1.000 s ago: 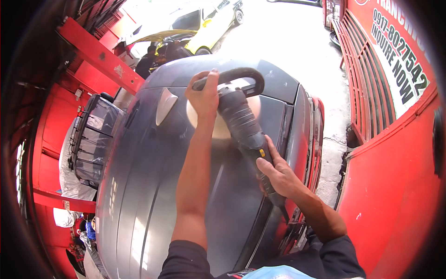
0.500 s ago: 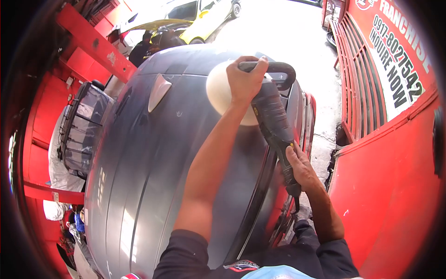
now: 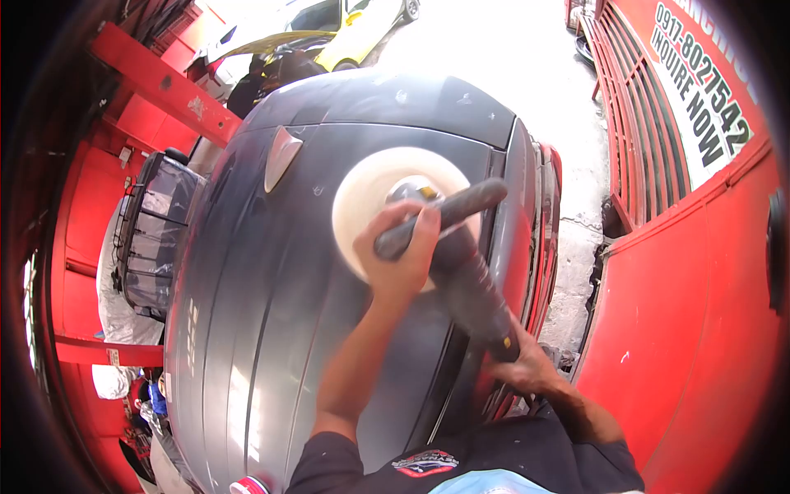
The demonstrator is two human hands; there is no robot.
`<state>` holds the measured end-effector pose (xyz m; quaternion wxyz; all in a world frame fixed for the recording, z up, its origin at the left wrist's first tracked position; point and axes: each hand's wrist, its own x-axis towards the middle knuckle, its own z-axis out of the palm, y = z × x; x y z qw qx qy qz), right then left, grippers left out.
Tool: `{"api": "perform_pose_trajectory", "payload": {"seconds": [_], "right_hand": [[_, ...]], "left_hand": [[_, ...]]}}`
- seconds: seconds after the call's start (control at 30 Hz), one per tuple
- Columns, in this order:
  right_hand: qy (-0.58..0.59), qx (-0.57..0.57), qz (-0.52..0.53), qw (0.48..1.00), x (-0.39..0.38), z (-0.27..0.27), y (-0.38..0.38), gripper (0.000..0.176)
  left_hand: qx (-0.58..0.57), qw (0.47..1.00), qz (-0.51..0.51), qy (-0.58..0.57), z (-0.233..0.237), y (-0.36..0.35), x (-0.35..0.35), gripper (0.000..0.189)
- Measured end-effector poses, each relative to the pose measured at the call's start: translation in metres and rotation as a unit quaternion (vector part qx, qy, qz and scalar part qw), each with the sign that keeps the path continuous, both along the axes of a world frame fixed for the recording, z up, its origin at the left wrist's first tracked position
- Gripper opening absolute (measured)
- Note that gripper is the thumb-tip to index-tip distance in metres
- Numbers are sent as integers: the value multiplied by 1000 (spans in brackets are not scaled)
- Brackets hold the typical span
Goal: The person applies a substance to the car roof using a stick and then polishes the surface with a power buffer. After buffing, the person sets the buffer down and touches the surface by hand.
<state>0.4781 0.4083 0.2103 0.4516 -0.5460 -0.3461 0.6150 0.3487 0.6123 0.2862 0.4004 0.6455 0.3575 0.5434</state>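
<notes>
A black rotary polisher (image 3: 465, 284) with a round cream pad (image 3: 352, 198) rests over the dark grey car roof (image 3: 271, 272). Wrapped round the polisher's loop handle (image 3: 481, 198), my left hand (image 3: 395, 251) is left of the tool's head. My right hand (image 3: 527, 366) grips the rear of the polisher body, near the roof's right edge; its fingers are partly hidden beneath the tool. The pad lies right of a small fin antenna (image 3: 282, 158) and its rim looks smeared by motion.
A red post and beam (image 3: 164, 82) stand at the left, near a roof rack (image 3: 156, 230). A bottle cap (image 3: 248, 486) shows at the bottom. Right are a red wall (image 3: 683, 313) and metal grille (image 3: 638, 123). A yellow car (image 3: 346, 45) is beyond.
The polisher and both hands have moved down the roof toward me, the pad also shifting left. The handle has turned, and more of the pad shows.
</notes>
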Motion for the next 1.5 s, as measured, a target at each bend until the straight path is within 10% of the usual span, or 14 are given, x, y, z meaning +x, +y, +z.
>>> {"api": "perform_pose_trajectory", "payload": {"seconds": [0.5,1.5], "right_hand": [[9,-11,187,982,-5,-3,-89,101],[-19,58,-5,998,90,15,130,61]], "left_hand": [[99,982,119,109,2,-134,-60,15],[-38,998,11,-41,12,139,94,29]]}}
